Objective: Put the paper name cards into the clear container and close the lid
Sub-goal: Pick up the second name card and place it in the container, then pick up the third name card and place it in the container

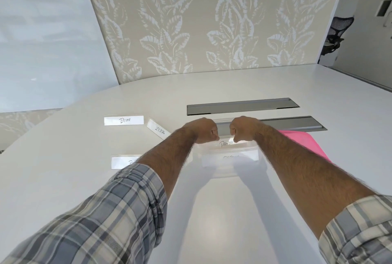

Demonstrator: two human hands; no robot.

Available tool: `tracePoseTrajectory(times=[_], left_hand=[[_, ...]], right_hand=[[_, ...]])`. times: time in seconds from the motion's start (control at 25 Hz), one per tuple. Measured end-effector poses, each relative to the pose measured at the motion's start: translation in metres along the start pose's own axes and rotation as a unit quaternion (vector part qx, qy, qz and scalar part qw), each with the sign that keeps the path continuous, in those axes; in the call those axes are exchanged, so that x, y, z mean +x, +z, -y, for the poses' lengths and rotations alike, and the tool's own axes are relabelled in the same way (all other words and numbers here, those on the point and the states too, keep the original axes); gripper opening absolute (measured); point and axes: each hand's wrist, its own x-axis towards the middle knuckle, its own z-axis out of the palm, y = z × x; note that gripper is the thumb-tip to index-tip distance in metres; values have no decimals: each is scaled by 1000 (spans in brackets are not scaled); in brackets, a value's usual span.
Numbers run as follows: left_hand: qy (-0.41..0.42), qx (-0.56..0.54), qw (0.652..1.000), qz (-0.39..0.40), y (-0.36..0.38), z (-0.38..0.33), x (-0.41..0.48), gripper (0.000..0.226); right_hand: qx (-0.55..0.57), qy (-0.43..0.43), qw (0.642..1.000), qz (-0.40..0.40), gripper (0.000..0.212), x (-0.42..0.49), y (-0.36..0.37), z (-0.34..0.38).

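Note:
A clear container (228,170) sits on the white table (212,221) straight ahead. A card reading PANDA (226,144) shows through its plastic, and another card (231,158) shows lower down through its near wall. My left hand (203,130) and my right hand (244,129) are fists side by side at the container's far edge, each gripping the clear lid (223,119), whose rim arcs between them. Loose on the table to the left lie the BEAR card (123,120), the ZEBRA card (158,131) and a third card (124,163) partly hidden by my left forearm.
A pink cloth (305,142) lies right of the container, under my right forearm. Two grey recessed slots (241,105) (297,124) run across the table behind my hands. A leaf-patterned wall stands behind the table, with a black chair (337,34) at the far right.

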Motion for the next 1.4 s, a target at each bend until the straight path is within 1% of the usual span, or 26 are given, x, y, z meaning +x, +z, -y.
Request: tracePoseTrajectory(times=[0.2,0.32,0.48,0.6,0.76,0.88,1.04,1.4], left_hand=[[-30,15,991,-132,-20,41,-40,27],[-65,36,983,-165,-27,80,-67,28],[-120,28,980,-157,-29,140,-108,29],[-160,14,977,-141,-25,181,-139,28],[-189,-8,977,-99,-14,224,-172,34],[-189,-27,979,-67,-6,250,-187,42],[-176,-38,983,-46,2,274,-193,54],[-122,-47,991,-27,19,285,-179,64]], right_hand=[[-10,-13,998,-63,16,-8,-13,21],[-24,-26,995,-94,16,-11,-21,42],[-41,-40,992,-110,23,-8,-30,81],[-31,-55,990,-122,30,0,-32,115],[-8,-68,992,-104,37,11,-22,165],[-11,-75,994,-75,42,18,-5,200],[-13,-69,997,-44,51,28,15,238],[17,-34,999,4,65,44,53,276]])
